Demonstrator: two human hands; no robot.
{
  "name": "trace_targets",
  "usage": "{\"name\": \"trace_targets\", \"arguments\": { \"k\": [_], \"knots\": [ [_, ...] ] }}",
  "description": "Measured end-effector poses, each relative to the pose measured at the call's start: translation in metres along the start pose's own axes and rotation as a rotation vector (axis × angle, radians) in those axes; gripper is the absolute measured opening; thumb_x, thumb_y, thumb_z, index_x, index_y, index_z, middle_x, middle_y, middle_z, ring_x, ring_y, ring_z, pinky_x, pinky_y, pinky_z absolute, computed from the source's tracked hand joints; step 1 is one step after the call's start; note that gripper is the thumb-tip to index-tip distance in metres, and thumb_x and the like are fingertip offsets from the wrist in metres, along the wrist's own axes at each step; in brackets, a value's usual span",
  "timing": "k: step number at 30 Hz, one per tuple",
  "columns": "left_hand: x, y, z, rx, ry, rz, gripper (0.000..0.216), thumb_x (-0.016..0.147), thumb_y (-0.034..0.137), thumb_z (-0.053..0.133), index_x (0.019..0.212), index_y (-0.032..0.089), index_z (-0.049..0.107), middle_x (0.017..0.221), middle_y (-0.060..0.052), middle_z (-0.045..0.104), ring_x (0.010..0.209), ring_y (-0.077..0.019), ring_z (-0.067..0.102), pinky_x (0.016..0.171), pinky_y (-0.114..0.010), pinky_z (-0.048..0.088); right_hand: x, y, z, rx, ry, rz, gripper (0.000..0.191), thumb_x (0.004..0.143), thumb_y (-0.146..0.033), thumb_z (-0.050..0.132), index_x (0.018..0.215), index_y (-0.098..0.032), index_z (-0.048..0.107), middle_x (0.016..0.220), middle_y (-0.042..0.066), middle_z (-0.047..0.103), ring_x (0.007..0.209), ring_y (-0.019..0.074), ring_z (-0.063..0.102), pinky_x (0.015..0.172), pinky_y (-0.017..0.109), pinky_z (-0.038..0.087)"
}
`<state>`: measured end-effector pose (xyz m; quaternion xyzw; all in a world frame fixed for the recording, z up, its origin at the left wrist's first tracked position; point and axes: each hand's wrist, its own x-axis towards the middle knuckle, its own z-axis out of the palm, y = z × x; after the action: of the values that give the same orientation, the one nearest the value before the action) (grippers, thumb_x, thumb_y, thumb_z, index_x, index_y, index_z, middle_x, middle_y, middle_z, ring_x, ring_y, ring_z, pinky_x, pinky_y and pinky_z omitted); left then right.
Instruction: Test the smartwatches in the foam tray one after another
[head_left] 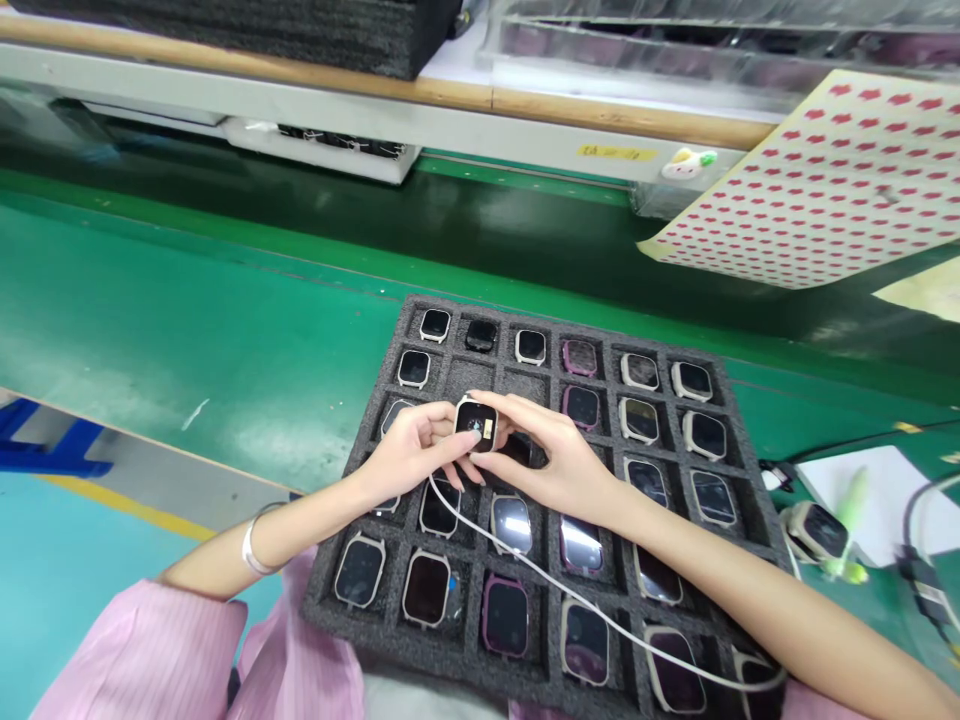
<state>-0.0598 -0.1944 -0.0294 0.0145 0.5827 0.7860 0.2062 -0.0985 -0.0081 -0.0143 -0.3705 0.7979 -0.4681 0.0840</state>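
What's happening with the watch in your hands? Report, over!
Left hand and right hand: both holding one watch. Watch: above the foam tray. White cable: draped across the tray, may get in the way.

Two hands [412, 448] [562, 455], one tray [470, 376]

The lit, pale-framed smartwatch [481, 412] is above the tray [470, 375]

held watch [466, 416]: too small to read | red-arrow sheet [825, 190]: cut off by right edge
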Motion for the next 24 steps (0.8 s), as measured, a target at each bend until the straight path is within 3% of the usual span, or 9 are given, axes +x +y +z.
{"name": "trace_targets", "arguments": {
  "k": [6, 9, 13, 19, 24],
  "knots": [
    [0.001, -0.003, -0.001, -0.019, -0.025, 0.024, 0.027, 0.082, 0.035, 0.064, 0.091, 0.013, 0.052, 0.070, -0.005, 0.069, 0.056, -0.0153, 0.069, 0.043, -0.018, 0.053, 0.001, 0.000, -0.001, 0.273, -0.073, 0.149, 0.044, 0.089, -0.028, 0.056, 0.132, -0.023, 0.047, 0.098, 0.005, 0.068, 0.080, 0.0177, 0.067, 0.074, 0.035, 0.059],
    [0.000, -0.004, -0.001, -0.003, -0.025, 0.060, 0.026, 0.082, 0.033, 0.064, 0.092, 0.014, 0.051, 0.070, -0.005, 0.069, 0.055, -0.0147, 0.068, 0.043, -0.018, 0.052, 0.003, -0.002, -0.003, 0.355, -0.067, 0.168, 0.034, 0.093, -0.028, 0.050, 0.127, -0.024, 0.053, 0.109, 0.005, 0.067, 0.079, 0.0153, 0.068, 0.071, 0.031, 0.059],
    [-0.003, -0.006, -0.002, -0.006, -0.095, 0.130, 0.023, 0.084, 0.031, 0.062, 0.093, 0.014, 0.050, 0.075, -0.007, 0.071, 0.057, -0.0153, 0.069, 0.043, -0.017, 0.052, 0.004, -0.001, -0.002, 0.342, -0.024, 0.118, 0.027, 0.095, -0.033, 0.047, 0.118, -0.026, 0.061, 0.117, 0.004, 0.065, 0.078, 0.0143, 0.068, 0.069, 0.027, 0.059],
    [-0.004, -0.011, -0.006, -0.093, -0.254, 0.190, 0.022, 0.085, 0.029, 0.062, 0.096, 0.013, 0.051, 0.079, -0.008, 0.072, 0.055, -0.0160, 0.070, 0.041, -0.017, 0.053, -0.003, 0.002, 0.009, 0.332, 0.048, 0.001, 0.027, 0.094, -0.038, 0.048, 0.116, -0.026, 0.061, 0.101, 0.004, 0.069, 0.062, 0.0117, 0.066, 0.056, 0.023, 0.058],
    [-0.004, -0.011, -0.002, -0.046, -0.155, 0.170, 0.023, 0.084, 0.030, 0.063, 0.095, 0.014, 0.050, 0.071, -0.003, 0.069, 0.050, -0.0136, 0.067, 0.040, -0.016, 0.052, -0.001, 0.003, 0.007, 0.401, -0.001, 0.036, 0.028, 0.095, -0.036, 0.047, 0.120, -0.028, 0.057, 0.115, 0.005, 0.064, 0.073, 0.0127, 0.066, 0.062, 0.024, 0.058]
  ]
}}
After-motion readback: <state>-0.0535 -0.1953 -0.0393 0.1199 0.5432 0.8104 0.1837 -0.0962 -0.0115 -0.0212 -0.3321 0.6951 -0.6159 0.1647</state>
